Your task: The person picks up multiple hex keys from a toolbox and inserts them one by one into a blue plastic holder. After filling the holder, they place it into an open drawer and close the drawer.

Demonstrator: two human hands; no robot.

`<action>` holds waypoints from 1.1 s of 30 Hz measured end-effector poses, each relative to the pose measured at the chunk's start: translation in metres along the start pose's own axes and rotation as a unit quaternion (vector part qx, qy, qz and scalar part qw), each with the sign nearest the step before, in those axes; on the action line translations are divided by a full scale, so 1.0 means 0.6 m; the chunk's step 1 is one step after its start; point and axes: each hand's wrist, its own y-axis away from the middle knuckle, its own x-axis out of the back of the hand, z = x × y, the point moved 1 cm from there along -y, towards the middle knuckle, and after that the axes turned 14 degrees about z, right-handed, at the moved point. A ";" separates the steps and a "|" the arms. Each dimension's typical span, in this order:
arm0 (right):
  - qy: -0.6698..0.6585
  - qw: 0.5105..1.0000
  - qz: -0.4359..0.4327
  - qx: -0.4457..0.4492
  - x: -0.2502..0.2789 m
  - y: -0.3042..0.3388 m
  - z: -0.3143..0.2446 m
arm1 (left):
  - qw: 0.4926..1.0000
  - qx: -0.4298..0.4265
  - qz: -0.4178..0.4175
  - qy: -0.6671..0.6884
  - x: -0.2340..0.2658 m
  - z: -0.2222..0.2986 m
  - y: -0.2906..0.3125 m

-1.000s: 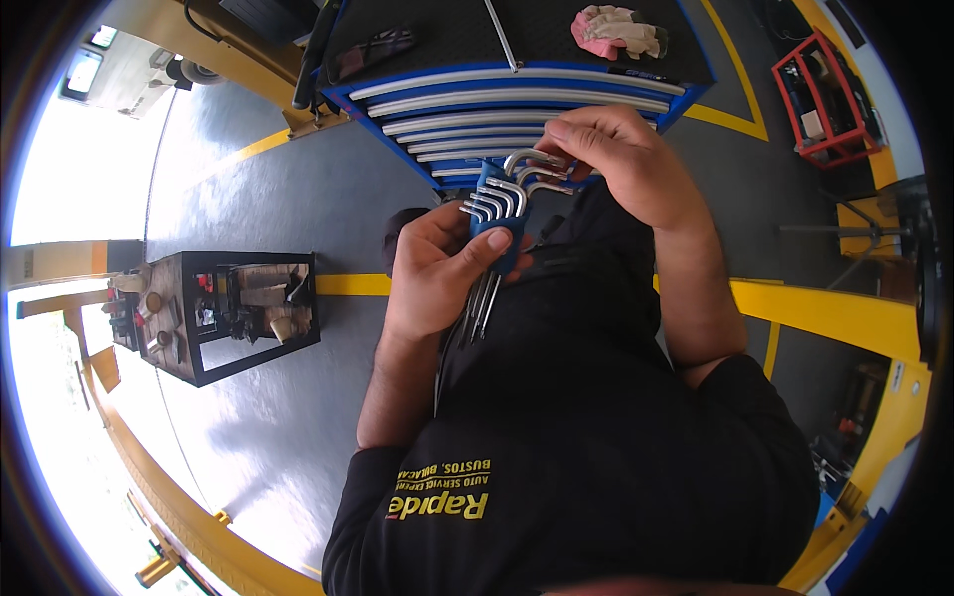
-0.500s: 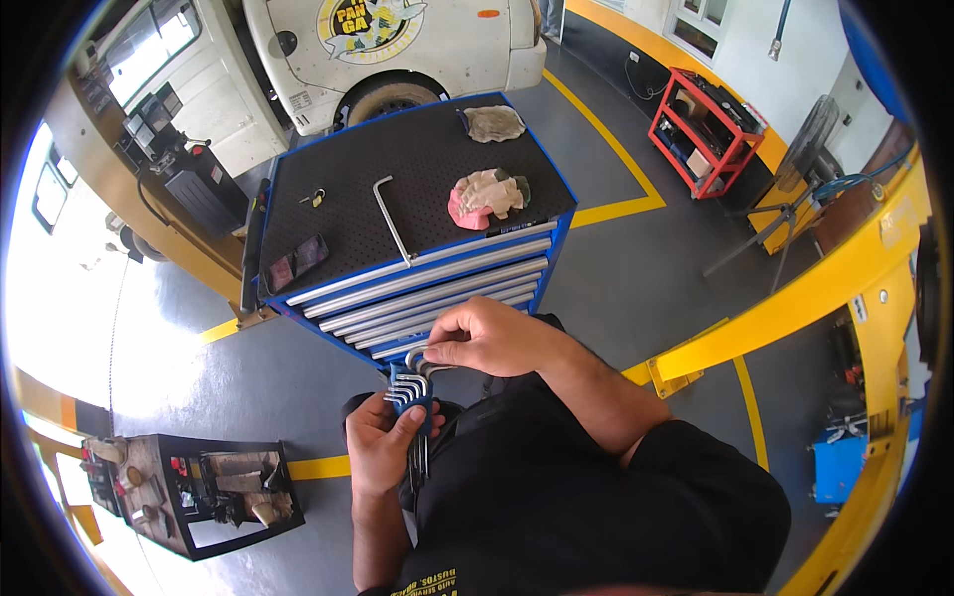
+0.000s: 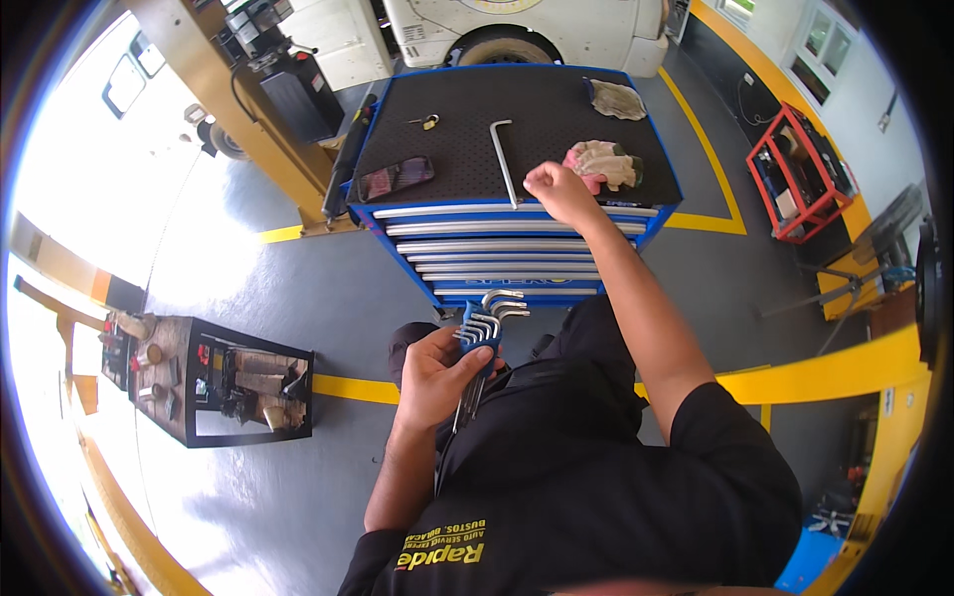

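My left hand is closed around a blue holder with several L-shaped hex keys, their short bent ends up and their long shafts hanging below my fist. My right hand is stretched forward over the front edge of the blue tool cabinet, fingers curled in, nothing visible in them. Just left of its fingertips lies a large L-shaped hex key on the black mat, apart from the hand. A crumpled pink and cream glove lies right beside that hand.
On the cabinet top also lie a greyish glove, a dark phone-like slab and a small brass padlock. A parts-laden stand is at left, a red cart at right. A yellow lift arm crosses near my right.
My right hand has left the hex key set and reached forward over the cabinet's edge. The view has shifted, and my left hand still grips the holder.
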 end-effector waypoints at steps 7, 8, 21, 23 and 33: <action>0.284 0.958 -0.012 0.025 -0.108 -0.120 -0.011 | 0.998 -0.040 0.035 -0.038 0.013 0.012 0.010; 0.284 0.957 -0.052 -0.008 -0.107 -0.129 -0.017 | 0.997 -0.040 0.037 -0.046 0.017 0.013 0.013; -0.387 0.875 -0.286 -0.054 0.055 0.078 -0.180 | 0.992 -0.056 0.014 -0.110 0.019 0.006 0.015; -0.416 0.871 -0.261 0.033 0.076 0.126 -0.229 | 0.990 -0.069 -0.005 -0.121 0.012 0.005 0.016; -0.426 0.877 -0.220 0.020 0.106 0.191 -0.275 | 0.995 -0.047 -0.028 -0.079 0.000 0.019 0.031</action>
